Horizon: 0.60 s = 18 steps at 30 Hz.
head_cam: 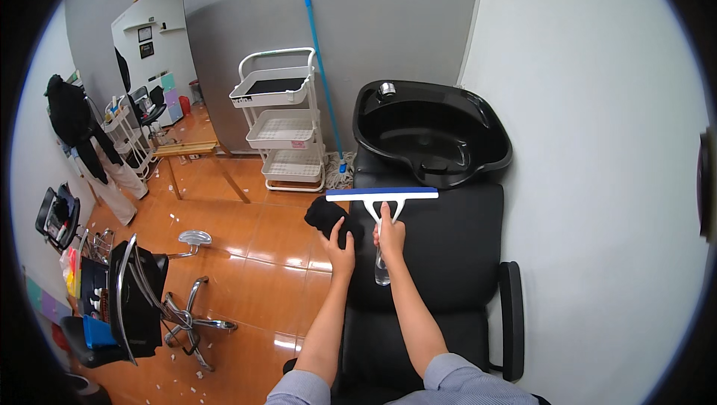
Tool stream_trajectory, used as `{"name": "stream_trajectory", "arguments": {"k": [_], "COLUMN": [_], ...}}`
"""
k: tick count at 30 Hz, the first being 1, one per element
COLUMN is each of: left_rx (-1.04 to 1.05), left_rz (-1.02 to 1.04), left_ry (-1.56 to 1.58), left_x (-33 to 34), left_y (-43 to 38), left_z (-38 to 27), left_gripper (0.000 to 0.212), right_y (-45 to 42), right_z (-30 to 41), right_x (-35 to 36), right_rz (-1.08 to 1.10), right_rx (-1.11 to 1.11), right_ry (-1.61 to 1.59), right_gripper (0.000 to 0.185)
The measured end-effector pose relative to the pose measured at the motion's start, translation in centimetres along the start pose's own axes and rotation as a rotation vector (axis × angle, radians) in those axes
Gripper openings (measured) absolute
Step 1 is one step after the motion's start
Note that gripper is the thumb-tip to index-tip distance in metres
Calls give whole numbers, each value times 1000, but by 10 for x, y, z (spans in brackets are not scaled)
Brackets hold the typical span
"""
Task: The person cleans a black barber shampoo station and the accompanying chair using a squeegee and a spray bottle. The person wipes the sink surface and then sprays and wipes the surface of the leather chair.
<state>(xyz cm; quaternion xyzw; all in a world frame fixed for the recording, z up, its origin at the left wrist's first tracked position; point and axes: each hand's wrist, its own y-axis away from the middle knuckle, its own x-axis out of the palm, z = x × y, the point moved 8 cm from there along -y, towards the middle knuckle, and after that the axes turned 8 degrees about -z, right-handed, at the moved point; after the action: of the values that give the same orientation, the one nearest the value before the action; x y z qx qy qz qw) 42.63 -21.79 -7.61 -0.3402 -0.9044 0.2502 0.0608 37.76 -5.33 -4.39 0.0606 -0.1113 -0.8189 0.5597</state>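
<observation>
My right hand (390, 239) is closed around the handle of a squeegee (382, 194) with a blue blade on a white frame and a clear bottle-like lower part. The squeegee is held above the backrest of a black salon shampoo chair (431, 242). To its left, my left hand (340, 251) holds a bunched black cloth (326, 215) near the chair's left edge. Beyond the chair's head end is a glossy black shampoo basin (431, 125) with a chrome fitting (387, 89) at its back left.
A white three-tier trolley (288, 130) and a blue-handled mop (325, 74) stand by the grey wall. At left are a salon chair (140, 293), a wooden stand (187, 150), a mirror (162, 52) and a person (92, 141). White scraps lie on the tiled floor.
</observation>
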Motion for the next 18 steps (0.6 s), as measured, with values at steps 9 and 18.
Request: {"name": "stream_trajectory", "arguments": {"k": [9,18], "left_rx": [24,104], "left_rz": [107,168], "left_ry": [-111,-230], "left_x": [6,13], "left_y": [6,10], "left_z": [-6,-15], "left_gripper": [45,52], "right_y": [-15,-28], "right_z": [4,8], "right_x": [-40,-84], "right_rz": [-41,-64], "right_rx": [-6,55], "right_ry": [-58,-112], "right_gripper": [54,54]}}
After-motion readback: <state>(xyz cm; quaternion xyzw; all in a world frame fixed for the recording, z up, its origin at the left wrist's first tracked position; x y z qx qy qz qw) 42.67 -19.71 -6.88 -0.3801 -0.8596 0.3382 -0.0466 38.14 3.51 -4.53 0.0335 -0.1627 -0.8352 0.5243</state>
